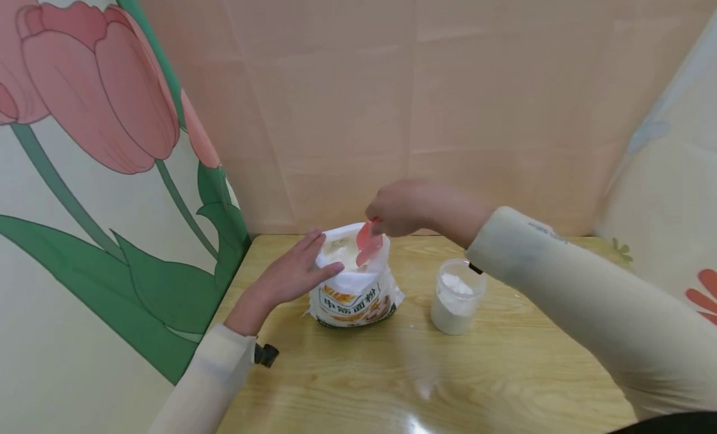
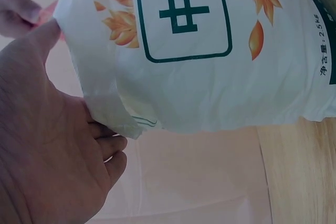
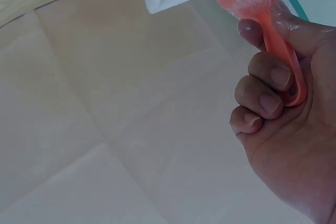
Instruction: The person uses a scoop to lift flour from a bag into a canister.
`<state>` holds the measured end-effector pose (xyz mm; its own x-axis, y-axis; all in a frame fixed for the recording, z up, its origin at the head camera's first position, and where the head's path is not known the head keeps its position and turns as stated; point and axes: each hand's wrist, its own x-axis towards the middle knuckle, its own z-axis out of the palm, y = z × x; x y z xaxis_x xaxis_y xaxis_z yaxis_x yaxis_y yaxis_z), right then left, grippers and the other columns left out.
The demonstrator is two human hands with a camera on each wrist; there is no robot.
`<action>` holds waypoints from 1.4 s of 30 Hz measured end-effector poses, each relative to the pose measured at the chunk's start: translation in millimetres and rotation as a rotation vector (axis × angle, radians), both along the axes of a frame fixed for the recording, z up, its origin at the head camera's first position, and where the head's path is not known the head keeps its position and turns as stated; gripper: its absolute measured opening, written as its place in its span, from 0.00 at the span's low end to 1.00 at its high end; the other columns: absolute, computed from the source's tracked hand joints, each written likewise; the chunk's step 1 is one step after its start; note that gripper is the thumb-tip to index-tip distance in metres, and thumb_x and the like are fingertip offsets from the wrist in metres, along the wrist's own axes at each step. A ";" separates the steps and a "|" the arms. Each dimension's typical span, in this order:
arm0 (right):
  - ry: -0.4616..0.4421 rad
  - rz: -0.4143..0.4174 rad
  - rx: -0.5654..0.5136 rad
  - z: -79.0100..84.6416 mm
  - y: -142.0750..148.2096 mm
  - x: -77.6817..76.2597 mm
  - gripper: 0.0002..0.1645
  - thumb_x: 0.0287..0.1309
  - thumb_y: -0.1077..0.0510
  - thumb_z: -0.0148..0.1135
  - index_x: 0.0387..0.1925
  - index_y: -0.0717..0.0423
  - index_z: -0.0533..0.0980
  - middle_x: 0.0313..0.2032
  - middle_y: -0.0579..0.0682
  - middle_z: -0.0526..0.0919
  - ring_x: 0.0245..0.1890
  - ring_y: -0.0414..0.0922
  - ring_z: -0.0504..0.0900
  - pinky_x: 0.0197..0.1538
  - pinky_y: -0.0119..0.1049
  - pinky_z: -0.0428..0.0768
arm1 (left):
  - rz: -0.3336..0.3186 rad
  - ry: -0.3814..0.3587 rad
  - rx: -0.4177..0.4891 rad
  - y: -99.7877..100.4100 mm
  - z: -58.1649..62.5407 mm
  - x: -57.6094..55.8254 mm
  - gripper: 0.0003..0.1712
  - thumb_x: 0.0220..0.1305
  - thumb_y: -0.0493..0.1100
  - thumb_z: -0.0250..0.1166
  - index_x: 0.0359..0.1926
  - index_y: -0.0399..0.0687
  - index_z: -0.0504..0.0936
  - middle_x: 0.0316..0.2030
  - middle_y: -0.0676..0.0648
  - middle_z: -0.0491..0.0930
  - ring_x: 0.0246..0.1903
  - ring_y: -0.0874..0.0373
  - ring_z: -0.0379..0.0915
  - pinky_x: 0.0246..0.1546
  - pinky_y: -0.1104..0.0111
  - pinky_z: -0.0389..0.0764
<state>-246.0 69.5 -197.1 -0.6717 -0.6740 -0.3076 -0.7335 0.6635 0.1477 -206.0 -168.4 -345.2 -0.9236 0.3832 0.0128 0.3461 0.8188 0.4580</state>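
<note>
A white flour bag [image 1: 350, 306] with printed Chinese characters stands on the table, its top open and pale flour visible inside. My left hand [image 1: 294, 272] holds the bag's rim at its left side, the thumb lying along the near edge. In the left wrist view, the curled fingers [image 2: 113, 145] are at the bag's edge. My right hand [image 1: 400, 208] is above the bag's right side and grips a pink scoop [image 3: 281, 48] by its handle. The head view has the scoop's bowl at the bag's mouth; flour dusts it in the right wrist view.
Right of the bag stands a clear plastic tub [image 1: 442, 319] with white flour inside, below the right forearm. The wooden table [image 1: 347, 384] ends at a pinkish cloth backdrop [image 1: 336, 141]. A tulip-patterned panel [image 1: 101, 85] borders the left side, and a pale panel [image 1: 661, 191] the right.
</note>
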 end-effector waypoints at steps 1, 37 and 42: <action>-0.016 0.003 0.006 -1.3 -2.9 -0.8 0.13 0.70 0.48 0.59 0.31 0.50 0.78 0.28 0.47 0.78 0.32 0.48 0.75 0.39 0.43 0.74 | 0.001 -0.002 -0.002 0.2 0.1 -0.2 0.60 0.65 0.82 0.44 0.80 0.42 0.48 0.81 0.47 0.42 0.80 0.51 0.36 0.76 0.49 0.53; -0.136 0.118 0.104 -65.1 -48.5 -11.4 0.16 0.71 0.44 0.60 0.33 0.50 0.83 0.31 0.43 0.80 0.33 0.42 0.76 0.40 0.36 0.75 | 0.038 -0.003 0.017 0.0 -4.6 2.8 0.61 0.64 0.83 0.43 0.81 0.45 0.47 0.81 0.46 0.42 0.80 0.51 0.37 0.75 0.47 0.53; -0.136 0.107 0.028 -72.2 -35.8 -13.6 0.16 0.71 0.46 0.59 0.27 0.47 0.78 0.27 0.42 0.78 0.29 0.41 0.74 0.35 0.36 0.73 | 0.020 -0.001 0.030 2.5 -3.9 1.1 0.60 0.65 0.82 0.43 0.81 0.45 0.47 0.81 0.46 0.42 0.80 0.51 0.36 0.75 0.47 0.52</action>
<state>-259.6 33.7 -269.3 -0.5475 -0.7293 -0.4104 -0.8142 0.5776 0.0598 -204.9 -165.9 -349.1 -0.9311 0.3639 0.0226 0.3290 0.8118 0.4825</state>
